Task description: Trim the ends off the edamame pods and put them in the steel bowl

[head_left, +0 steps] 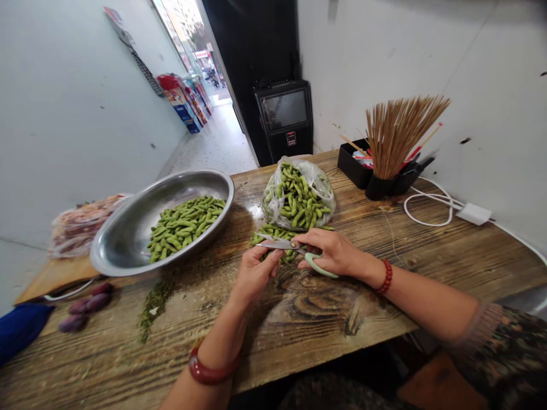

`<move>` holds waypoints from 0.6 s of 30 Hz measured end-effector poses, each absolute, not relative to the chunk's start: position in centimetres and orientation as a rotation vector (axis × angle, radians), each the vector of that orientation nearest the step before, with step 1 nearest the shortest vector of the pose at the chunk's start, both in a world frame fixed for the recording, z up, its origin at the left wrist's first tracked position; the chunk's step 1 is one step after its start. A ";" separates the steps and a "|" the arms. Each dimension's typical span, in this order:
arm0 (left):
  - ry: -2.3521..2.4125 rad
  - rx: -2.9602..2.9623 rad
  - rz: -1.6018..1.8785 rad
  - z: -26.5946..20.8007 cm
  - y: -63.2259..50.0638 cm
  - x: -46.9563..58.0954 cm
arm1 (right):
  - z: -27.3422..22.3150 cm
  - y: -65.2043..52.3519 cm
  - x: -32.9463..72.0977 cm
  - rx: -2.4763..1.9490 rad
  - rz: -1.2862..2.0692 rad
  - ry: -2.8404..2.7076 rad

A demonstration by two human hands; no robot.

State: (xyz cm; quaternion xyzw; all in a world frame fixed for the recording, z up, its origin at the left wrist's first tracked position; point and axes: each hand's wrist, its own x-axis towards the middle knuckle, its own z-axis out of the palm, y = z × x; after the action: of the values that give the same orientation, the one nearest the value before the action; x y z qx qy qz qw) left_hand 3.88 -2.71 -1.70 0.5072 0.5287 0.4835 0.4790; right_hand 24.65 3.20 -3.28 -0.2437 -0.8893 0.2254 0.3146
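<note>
My right hand [331,250] grips a pair of scissors [317,264] with pale green handles. The blades point left, apart at the tips, over my left hand [256,270]. The left fingers are pinched together just beneath the blades; what is between them is hidden. Loose green soybean pods [273,232] lie on the table behind both hands. They spill from an open clear plastic bag [327,191] full of pods. To the left, a wide steel basin [128,228] stands tilted, with a heap of pods [186,225] in its right half.
Small green trimmings [154,304] litter the wooden table [192,341] in front of the basin. Several purple plums [88,307] sit at left, near a bagged reddish food [85,225]. At back right are bundled skewers [397,136], a black box [354,165] and a white cable [427,222].
</note>
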 end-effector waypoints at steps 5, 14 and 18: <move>1.268 1.244 1.221 -1.9 -2.7 3.6 | -3.0 3.2 24.8 -0.682 0.565 -2.376; 1.268 1.237 1.232 -1.4 -2.8 3.9 | -3.2 3.2 24.7 -0.651 0.575 -2.371; 1.292 1.257 1.229 -1.5 -2.8 3.8 | -3.5 3.2 24.7 -0.644 0.600 -2.351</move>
State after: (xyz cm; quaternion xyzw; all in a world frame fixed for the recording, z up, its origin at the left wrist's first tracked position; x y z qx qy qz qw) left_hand 3.79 -2.80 -1.52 0.5110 0.5254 0.4998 0.4615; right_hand 24.69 3.20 -3.45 -0.2440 -0.8902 0.2272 0.3104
